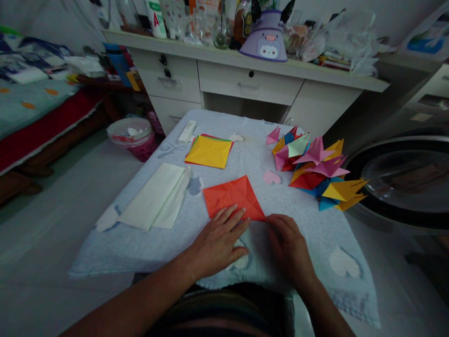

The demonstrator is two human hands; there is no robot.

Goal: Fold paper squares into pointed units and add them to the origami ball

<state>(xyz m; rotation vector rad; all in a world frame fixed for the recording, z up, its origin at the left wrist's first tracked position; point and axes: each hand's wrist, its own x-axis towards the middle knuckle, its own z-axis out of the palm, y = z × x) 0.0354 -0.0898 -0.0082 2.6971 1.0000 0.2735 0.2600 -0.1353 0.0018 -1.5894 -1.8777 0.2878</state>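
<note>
Forearms [150, 290] are stretched in from the bottom edge, over a table covered by a pale blue cloth [140, 255]. The left hand [219, 243] is laid palm down at the lower edge of an orange-red paper [238, 192]; its fingers are fairly straight and slightly spread, with their tips rested on the paper, and its thumb is held apart, over the cloth. The right hand [287, 243] is placed at the paper's lower right corner, its fingers bent and close together; that corner is met by the fingertips, but whether it is pinched cannot be told, since the thumb is lost in shadow. The paper is spread on the cloth, mostly beyond the left fingertips, and is crossed by creases.

To the left, a folded white napkin [154, 194] is laid well apart from the hands. On the right, pointed folded paper shapes [315, 157] in pink, yellow, red and blue are heaped in a row. Farther up, a stack of coloured sheets [208, 150] is topped by a yellow one, and a small white box [187, 132] is set just beside it.

Beyond the table, a bin [142, 150] is seen at the left and a washing machine [403, 182] at the right. At the back, a white desk [242, 82] is crowded with glassware [220, 35], a purple hat [264, 30] and a clear plastic bag [351, 37]
</note>
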